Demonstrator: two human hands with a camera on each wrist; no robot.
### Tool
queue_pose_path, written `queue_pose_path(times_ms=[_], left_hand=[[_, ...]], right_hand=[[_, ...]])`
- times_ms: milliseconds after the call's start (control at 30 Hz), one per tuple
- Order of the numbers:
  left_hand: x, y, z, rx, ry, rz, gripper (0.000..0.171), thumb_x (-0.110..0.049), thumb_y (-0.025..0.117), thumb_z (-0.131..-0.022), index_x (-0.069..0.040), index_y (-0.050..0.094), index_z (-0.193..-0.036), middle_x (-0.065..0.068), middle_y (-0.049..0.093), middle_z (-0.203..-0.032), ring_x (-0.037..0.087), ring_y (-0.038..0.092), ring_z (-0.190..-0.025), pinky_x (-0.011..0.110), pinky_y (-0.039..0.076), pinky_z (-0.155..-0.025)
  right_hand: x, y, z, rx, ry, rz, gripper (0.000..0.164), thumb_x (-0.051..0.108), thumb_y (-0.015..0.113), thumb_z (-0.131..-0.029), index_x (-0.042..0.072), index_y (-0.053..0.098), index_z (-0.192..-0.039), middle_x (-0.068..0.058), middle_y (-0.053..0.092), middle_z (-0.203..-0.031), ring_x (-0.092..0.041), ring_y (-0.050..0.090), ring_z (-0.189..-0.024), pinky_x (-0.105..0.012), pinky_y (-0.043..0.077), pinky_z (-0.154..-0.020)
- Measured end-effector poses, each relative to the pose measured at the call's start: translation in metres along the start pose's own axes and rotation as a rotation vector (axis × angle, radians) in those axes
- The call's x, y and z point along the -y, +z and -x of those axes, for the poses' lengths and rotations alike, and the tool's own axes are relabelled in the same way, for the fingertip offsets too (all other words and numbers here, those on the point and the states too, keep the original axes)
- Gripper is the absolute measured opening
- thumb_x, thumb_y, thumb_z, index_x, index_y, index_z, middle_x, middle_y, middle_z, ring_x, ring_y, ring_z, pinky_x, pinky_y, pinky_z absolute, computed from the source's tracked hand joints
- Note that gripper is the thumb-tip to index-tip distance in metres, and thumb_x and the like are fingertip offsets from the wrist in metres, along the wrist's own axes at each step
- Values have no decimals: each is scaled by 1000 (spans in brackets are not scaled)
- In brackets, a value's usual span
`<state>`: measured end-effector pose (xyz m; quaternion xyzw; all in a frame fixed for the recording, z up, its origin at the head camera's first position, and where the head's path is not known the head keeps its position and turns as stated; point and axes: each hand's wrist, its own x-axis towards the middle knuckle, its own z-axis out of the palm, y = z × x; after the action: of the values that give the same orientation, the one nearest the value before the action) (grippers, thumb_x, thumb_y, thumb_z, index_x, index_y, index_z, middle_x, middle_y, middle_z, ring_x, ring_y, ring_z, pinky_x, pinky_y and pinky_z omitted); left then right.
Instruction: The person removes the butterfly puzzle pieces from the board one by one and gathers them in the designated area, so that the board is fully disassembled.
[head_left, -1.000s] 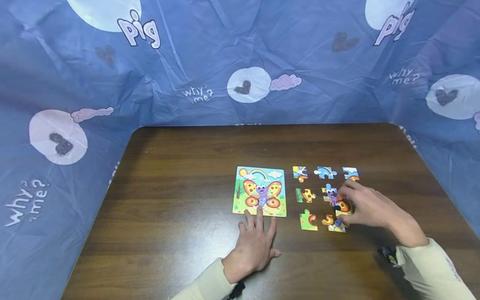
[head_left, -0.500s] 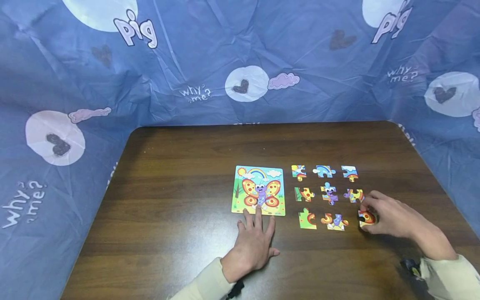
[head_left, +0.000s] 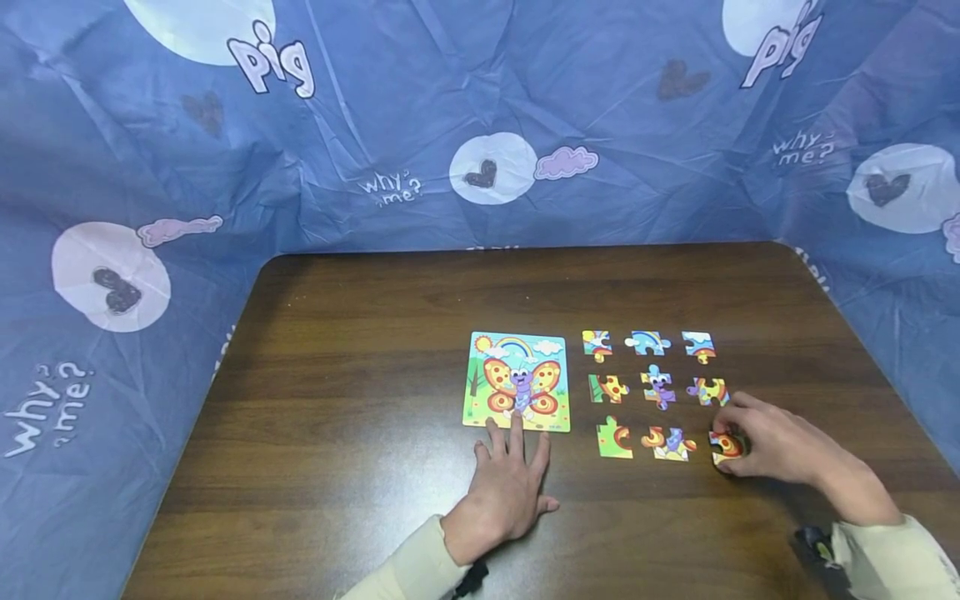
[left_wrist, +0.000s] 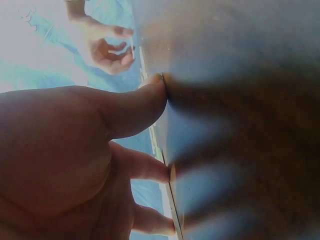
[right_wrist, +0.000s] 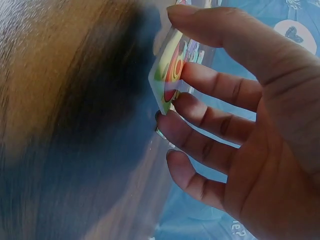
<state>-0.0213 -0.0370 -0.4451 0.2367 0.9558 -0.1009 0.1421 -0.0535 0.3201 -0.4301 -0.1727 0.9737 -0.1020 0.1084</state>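
Observation:
My right hand [head_left: 783,446] pinches a jigsaw puzzle piece [head_left: 725,447] with a red and orange swirl, at the right end of the lowest row. In the right wrist view the puzzle piece [right_wrist: 170,70] shows tilted between thumb and fingers, close over the table. My left hand [head_left: 504,492] lies with fingers spread on the table, its longest fingertips at the lower edge of a square butterfly picture card [head_left: 517,379]. Left of the held piece lies a piece with the butterfly's lower body [head_left: 672,444]; above it is a yellow and orange wing piece [head_left: 708,390].
Several more puzzle pieces lie spaced in rows right of the card, among them a rainbow piece [head_left: 648,342] and a green corner piece [head_left: 615,439]. The brown wooden table [head_left: 337,375] is enclosed by a blue printed cloth [head_left: 375,108].
My right hand carried the swirl piece right, away from over the middle and lower pieces, then slightly left and toward me. The wing piece came into view. My left hand stayed put.

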Motion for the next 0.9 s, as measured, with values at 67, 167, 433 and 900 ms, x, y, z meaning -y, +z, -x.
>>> queue_pose_path(times_ms=[67,167,433,900], left_hand=[[0,1,0,2,1,-2,81,-73,48,-90,-29,34,-156,19,32,-162,46,41,-142,52,48,-104],[0,2,-1,5,5,-3,80,-73,47,-90,-29,34,-156,19,32,-162,46,41,-141,52,48,-104],[-1,2,-1,0,9,-1,79,-72,47,-91,-28,34,-156,19,32,-162,47,41,-141,52,48,-104],[1,0,-1,-2,4,3,80,-71,49,-90,-28,34,-156,20,32,-161,47,40,-141,52,48,-104]], right_hand=[[0,1,-1,10,-1,-1,37,33,90,-64,21,66,-90,6,55,-93,-5,48,-75,-25,42,-60],[0,2,-2,4,-18,6,37,32,90,-63,22,66,-88,5,58,-97,-6,50,-76,-26,45,-62],[0,7,-4,-5,-58,18,37,33,91,-63,22,67,-89,6,57,-95,-3,48,-75,-26,44,-62],[-2,7,-6,-4,-53,22,37,34,90,-65,20,68,-91,5,58,-97,-5,52,-80,-31,49,-68]])
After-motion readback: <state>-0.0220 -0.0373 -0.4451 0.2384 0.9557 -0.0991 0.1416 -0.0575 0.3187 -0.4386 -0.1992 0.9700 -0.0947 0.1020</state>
